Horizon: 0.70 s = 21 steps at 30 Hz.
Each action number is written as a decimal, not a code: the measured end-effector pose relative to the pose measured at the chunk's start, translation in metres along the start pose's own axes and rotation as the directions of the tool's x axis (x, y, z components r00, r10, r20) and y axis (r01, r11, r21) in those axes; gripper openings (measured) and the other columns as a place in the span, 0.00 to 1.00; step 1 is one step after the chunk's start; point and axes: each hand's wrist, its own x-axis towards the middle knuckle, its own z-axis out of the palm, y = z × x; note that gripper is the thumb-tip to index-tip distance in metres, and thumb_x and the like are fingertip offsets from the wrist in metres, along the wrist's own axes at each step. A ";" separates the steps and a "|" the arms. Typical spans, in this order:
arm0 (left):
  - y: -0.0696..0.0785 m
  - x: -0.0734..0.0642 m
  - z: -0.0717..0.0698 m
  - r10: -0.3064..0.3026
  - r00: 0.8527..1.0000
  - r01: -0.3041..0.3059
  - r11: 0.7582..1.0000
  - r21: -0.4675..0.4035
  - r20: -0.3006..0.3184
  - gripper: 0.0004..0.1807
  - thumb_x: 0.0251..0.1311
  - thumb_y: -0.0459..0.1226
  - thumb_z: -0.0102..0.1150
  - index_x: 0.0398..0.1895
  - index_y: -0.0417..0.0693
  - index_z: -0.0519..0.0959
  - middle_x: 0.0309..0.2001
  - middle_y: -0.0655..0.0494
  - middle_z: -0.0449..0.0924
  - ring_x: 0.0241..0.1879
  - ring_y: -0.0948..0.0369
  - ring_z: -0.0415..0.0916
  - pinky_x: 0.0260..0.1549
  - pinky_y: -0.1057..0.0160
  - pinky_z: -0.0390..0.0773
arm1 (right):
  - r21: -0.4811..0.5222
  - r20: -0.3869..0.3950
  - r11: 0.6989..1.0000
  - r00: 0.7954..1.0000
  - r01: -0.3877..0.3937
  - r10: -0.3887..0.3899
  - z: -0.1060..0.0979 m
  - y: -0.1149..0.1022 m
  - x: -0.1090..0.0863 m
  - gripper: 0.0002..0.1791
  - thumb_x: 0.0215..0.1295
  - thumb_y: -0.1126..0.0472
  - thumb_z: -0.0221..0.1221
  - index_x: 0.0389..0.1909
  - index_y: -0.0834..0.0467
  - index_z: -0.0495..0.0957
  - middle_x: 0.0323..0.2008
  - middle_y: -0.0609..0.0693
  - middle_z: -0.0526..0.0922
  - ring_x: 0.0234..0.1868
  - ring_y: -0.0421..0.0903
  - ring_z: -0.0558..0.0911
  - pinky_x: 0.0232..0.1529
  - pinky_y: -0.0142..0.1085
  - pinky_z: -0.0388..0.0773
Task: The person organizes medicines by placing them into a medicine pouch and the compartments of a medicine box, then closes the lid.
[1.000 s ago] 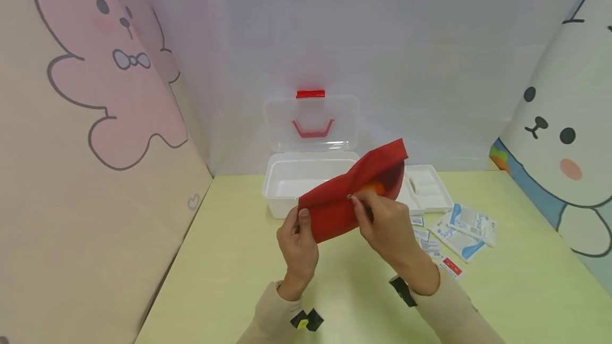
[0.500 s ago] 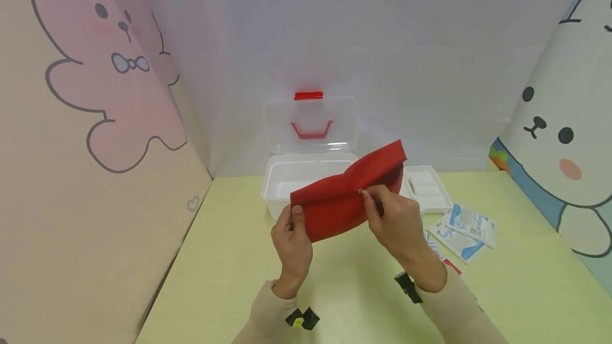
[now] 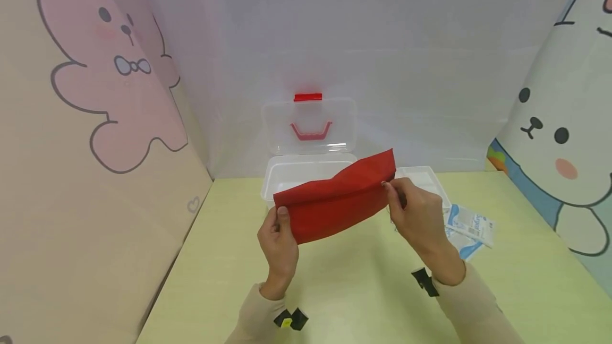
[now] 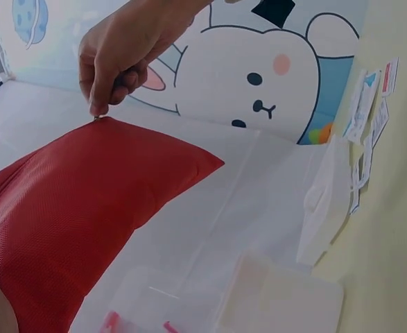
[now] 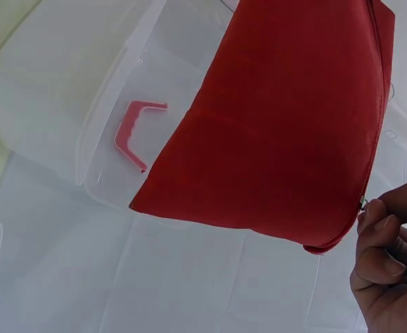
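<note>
A red fabric zipper pouch (image 3: 334, 206) is held up at a tilt above the table, its right end higher. My left hand (image 3: 279, 251) grips its left end, thumb on the near face. At the upper right end, my right hand (image 3: 423, 222) pinches the small metal zipper pull (image 5: 363, 202) between thumb and fingertips. In the right wrist view the zipper runs along the pouch's edge and looks closed down to the pull, close to the corner. What is inside the pouch is hidden.
Behind the pouch stands a white plastic box (image 3: 282, 171) with its clear lid (image 3: 311, 110) raised. A white compartment tray (image 3: 425, 179) lies to its right, partly covered. Surgical pad packets (image 3: 473, 224) lie on the table (image 3: 215, 280) at the right.
My right hand has drawn the zipper pull rightward along the pouch, and the gap that showed something orange inside has closed. The left hand and pouch have shifted slightly left.
</note>
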 end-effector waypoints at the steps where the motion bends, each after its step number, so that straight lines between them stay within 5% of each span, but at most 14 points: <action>1: 0.000 0.000 -0.001 -0.001 1.000 0.001 1.000 0.001 0.002 0.12 0.71 0.33 0.50 0.36 0.34 0.81 0.22 0.39 0.76 0.24 0.64 0.75 0.21 0.68 0.76 | 0.000 -0.004 1.000 1.000 0.001 -0.001 -0.001 0.001 0.000 0.06 0.54 0.72 0.66 0.31 0.65 0.78 0.16 0.52 0.75 0.15 0.39 0.67 0.17 0.32 0.66; 21: -0.002 0.009 -0.014 -0.010 0.999 0.011 1.000 -0.022 0.039 0.12 0.72 0.33 0.48 0.39 0.34 0.81 0.28 0.39 0.81 0.27 0.66 0.79 0.23 0.68 0.79 | -0.037 0.022 0.998 0.999 -0.047 0.048 -0.012 0.018 -0.004 0.05 0.56 0.72 0.65 0.30 0.68 0.78 0.17 0.56 0.78 0.16 0.41 0.68 0.18 0.32 0.68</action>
